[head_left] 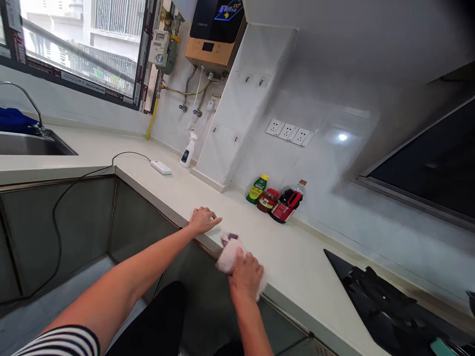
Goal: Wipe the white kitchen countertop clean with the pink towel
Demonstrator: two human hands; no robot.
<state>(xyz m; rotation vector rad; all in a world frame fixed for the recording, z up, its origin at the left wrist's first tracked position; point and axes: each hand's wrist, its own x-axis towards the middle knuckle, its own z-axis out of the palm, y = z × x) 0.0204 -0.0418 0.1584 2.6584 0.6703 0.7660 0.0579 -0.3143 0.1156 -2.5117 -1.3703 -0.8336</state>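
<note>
1. Right hand (247,274): gripping a pale pink cloth (228,256), fingers closing over it.
2. Cloth: lying under the palm, bulging out left of the grip, showing a purple patch at its far end.
3. Left hand (202,220): resting palm-down on the white countertop (289,262), left of the grip, thumb spreading.
4. Red-lidded jar (267,200): standing beyond the grip.
5. Black gas hob (384,301): lying right of the grip.

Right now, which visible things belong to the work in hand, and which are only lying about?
In use:
- pink cloth, in the right hand
- white countertop, beneath the left hand

Seemingly idle:
- spray bottle
- corded white device
- green bottle
- red-lidded jar
- red-labelled bottle
</note>
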